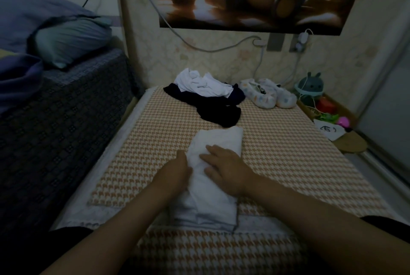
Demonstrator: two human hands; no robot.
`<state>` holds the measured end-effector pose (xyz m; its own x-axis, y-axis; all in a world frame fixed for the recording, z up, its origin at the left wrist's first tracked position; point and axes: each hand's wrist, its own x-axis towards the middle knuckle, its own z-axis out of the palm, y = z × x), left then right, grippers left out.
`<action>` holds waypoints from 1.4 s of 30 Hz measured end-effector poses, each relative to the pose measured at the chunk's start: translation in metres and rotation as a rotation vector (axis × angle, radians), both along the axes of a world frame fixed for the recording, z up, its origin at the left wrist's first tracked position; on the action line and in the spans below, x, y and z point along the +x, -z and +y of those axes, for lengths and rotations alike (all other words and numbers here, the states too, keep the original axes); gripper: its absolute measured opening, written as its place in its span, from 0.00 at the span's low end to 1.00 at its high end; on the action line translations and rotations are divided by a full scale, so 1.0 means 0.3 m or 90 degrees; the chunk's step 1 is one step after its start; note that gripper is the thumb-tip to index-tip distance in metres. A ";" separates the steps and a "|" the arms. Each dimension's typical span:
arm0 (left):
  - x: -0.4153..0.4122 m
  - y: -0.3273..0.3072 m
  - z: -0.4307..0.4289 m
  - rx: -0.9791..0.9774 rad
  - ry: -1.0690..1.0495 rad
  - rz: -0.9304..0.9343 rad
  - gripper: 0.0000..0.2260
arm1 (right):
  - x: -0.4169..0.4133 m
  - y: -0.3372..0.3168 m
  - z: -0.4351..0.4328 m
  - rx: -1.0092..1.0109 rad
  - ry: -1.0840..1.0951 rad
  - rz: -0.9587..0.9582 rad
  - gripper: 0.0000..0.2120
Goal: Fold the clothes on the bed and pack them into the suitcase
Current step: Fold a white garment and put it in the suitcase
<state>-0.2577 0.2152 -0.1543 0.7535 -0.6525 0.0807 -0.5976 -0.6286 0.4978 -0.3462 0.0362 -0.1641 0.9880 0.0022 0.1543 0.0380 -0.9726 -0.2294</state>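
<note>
A white garment (218,141), folded into a long narrow strip, lies on the houndstooth-patterned bed (288,152) in front of me. My right hand (226,167) rests flat on its middle with fingers spread. My left hand (177,171) touches the strip's left edge; its fingertips are hidden against the cloth. Farther back lie a crumpled white garment (204,84) on top of a dark garment (219,108). No suitcase is in view.
A patterned pair of soft slippers (268,95) sits at the bed's far right. A higher bed with a blue pillow (68,39) stands to the left. Toys and a small stool (350,144) fill the floor on the right, beside a sliding door.
</note>
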 end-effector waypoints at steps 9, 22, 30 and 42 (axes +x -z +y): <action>-0.057 0.047 0.095 0.024 0.401 -0.334 0.17 | -0.152 0.046 -0.001 -0.104 -0.132 -0.082 0.27; -0.020 0.085 0.126 0.000 0.392 -0.477 0.20 | -0.249 0.033 -0.048 -0.156 -0.257 -0.114 0.24; -0.025 -0.047 0.096 -0.125 0.311 0.059 0.22 | -0.211 -0.002 -0.051 0.183 0.046 -0.216 0.14; 0.040 -0.004 -0.129 -0.283 -0.136 -0.013 0.17 | -0.035 -0.024 -0.125 0.374 0.395 -0.158 0.11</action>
